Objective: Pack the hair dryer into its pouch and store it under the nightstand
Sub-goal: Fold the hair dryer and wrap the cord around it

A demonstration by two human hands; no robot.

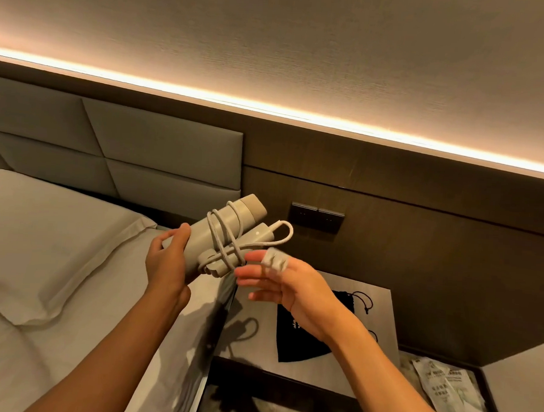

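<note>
The left hand [170, 260] is closed around the lower end of the beige hair dryer [218, 234], holding it up in the air with the barrel slanting up and away to the right. The dryer's folded handle lies against the barrel on the side nearer the right hand, and the pale cord [228, 238] is wound several times around both, with one loop standing out past the handle. The right hand [287, 285] is just to the right of the dryer, fingers spread and loosely open; a grey plug [275, 260] rests against its index finger and thumb, though how firmly it is held cannot be told. Below and behind the right hand, the black drawstring pouch [307, 340] lies flat on the nightstand [248, 330]. To the left of the left hand a white pillow [47, 250] lies on the bed.
</note>
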